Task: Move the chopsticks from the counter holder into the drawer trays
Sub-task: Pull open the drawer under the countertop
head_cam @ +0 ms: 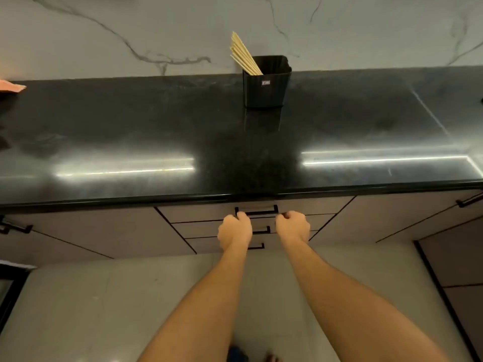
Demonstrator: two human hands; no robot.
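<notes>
Several pale wooden chopsticks (243,54) lean to the left out of a black ribbed holder (265,84) at the back of the black counter (156,131). Below the counter edge the top drawer (203,214) is closed, with a black bar handle (258,211). My left hand (234,231) curls its fingers on the handle's left end. At the handle's right end my right hand (293,226) is curled, its fingertips at the bar. The drawer trays are hidden.
Two more drawers with black handles (262,230) sit below the top one. Cabinet doors flank them. An orange object (11,87) lies at the counter's far left. A marble wall (104,35) rises behind the counter. Grey floor tiles (104,309) lie below.
</notes>
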